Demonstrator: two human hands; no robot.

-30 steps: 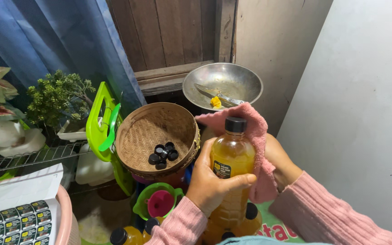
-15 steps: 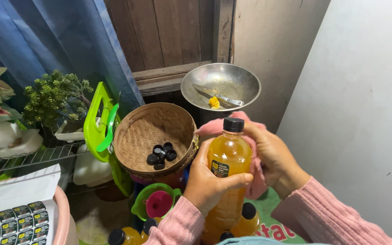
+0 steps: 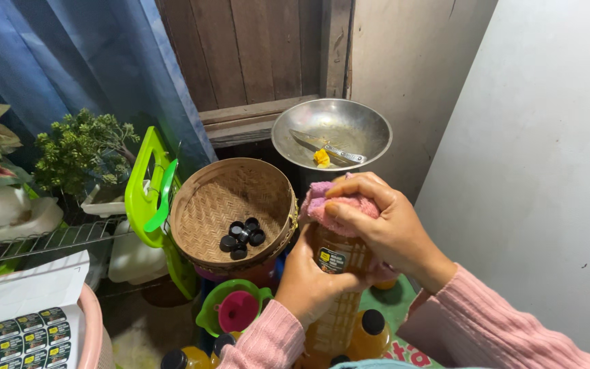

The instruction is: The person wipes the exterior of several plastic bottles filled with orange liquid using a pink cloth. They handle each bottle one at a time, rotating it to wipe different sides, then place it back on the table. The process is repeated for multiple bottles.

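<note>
- Your left hand (image 3: 308,283) wraps tight around the middle of the tall clear plastic bottle of orange-yellow liquid (image 3: 336,287), which stands upright, long axis vertical, neck up, just right of the round woven basket (image 3: 203,219).
- Your right hand (image 3: 380,222) closes over the bottle's top, pressing the pink cloth (image 3: 322,205) onto it.
- Beyond the bottle sits a steel bowl (image 3: 349,126); a pale wall (image 3: 548,171) bounds its right side.
- Black caps (image 3: 240,239) lie in the basket.

Five black caps (image 3: 241,238), four bottles (image 3: 336,287), one basket (image 3: 207,205).
</note>
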